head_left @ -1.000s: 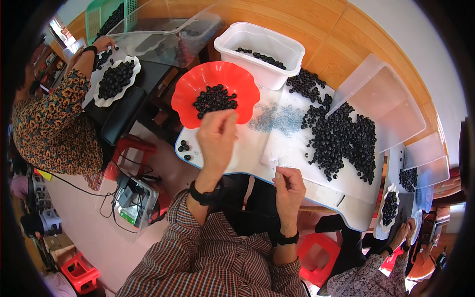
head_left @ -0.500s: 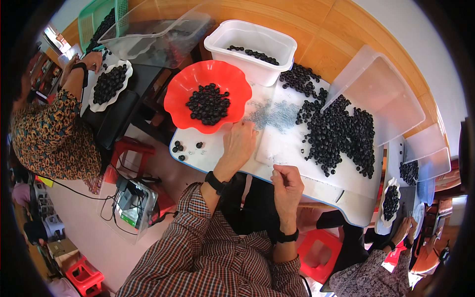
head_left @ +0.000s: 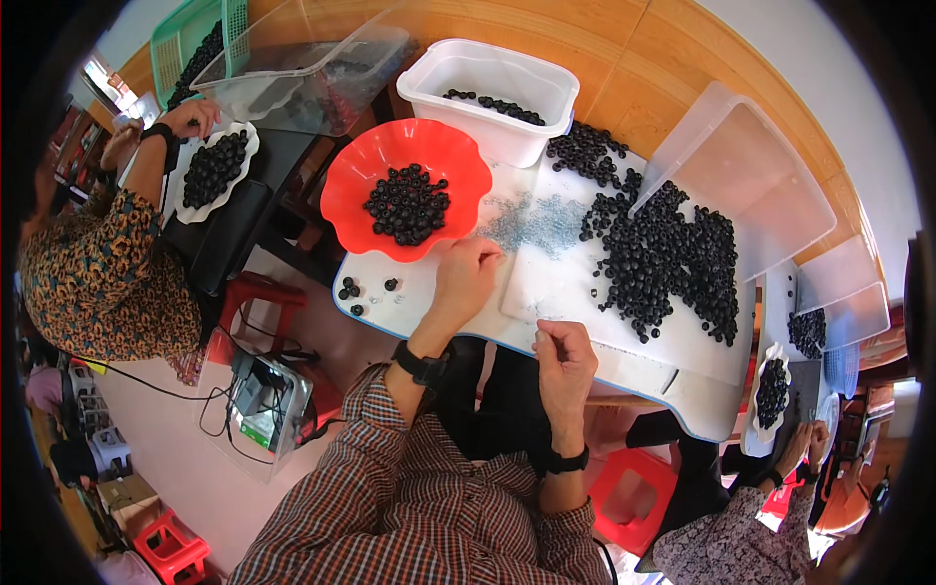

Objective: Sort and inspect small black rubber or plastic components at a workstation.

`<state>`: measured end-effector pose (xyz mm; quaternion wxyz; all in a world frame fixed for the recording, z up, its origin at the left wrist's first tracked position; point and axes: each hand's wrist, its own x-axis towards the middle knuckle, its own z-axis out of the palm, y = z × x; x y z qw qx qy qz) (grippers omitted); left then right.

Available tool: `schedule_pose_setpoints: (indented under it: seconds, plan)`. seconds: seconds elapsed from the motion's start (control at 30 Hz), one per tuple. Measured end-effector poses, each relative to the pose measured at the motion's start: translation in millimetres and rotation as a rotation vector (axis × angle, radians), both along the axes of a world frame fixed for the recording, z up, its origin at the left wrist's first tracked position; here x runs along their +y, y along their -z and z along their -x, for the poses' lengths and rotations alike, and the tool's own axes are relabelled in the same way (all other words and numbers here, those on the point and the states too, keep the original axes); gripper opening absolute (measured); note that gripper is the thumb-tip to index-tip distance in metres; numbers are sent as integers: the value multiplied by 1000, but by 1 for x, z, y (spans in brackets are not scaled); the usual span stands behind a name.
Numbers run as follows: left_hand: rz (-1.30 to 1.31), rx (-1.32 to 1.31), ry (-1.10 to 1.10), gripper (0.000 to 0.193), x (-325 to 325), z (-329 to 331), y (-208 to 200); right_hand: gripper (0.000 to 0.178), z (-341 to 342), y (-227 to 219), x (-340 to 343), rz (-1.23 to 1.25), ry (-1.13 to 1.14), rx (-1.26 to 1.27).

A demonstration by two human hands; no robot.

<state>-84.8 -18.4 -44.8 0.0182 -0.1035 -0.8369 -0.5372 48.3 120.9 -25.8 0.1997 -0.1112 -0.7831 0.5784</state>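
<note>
My left hand [head_left: 466,281] is over the white table [head_left: 400,310], just right of the red scalloped bowl [head_left: 341,200] of small round black parts. Its thumb and forefinger are pinched together near a scatter of tiny pale, clear-looking bits [head_left: 536,226]. At the table's front edge my right hand [head_left: 565,359] is closed in a pinch too, thumb against the bent forefinger. Whatever either pinch holds is too small to make out. A large heap of black bead-like parts [head_left: 658,263] lies on the white sheet to the right. Several loose ones [head_left: 351,289] sit at the left edge.
Behind the bowl stands a white tub [head_left: 487,136] with more black parts. A clear plastic bin [head_left: 746,185] leans over the heap's right side. Co-workers sit at both sides; the left one's hand [head_left: 192,117] is by a white dish [head_left: 249,146]. A red stool [head_left: 636,497] stands below.
My left hand has turned and lifted slightly, its fingers coming away from the pale bits into a clearer pinch. My right hand stays nearly in place. The view has shifted a little.
</note>
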Motion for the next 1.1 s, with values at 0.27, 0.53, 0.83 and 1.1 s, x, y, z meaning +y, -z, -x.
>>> schedule_pose_setpoints:
  seconds: [0.27,0.53,0.83,1.1]
  plan:
    - [-931,-704,291,19,-3,-27,-29,13,2,-7,-7,132,17,4]
    - [-846,-712,468,23,16,-47,-30,16,2,-14,-5,224,46,74]
    - [-586,-646,440,20,45,-53,-29,10,-7,-2,21,106,118,81]
    - [-47,241,250,24,98,-47,-7,9,-21,3,56,102,367,-19]
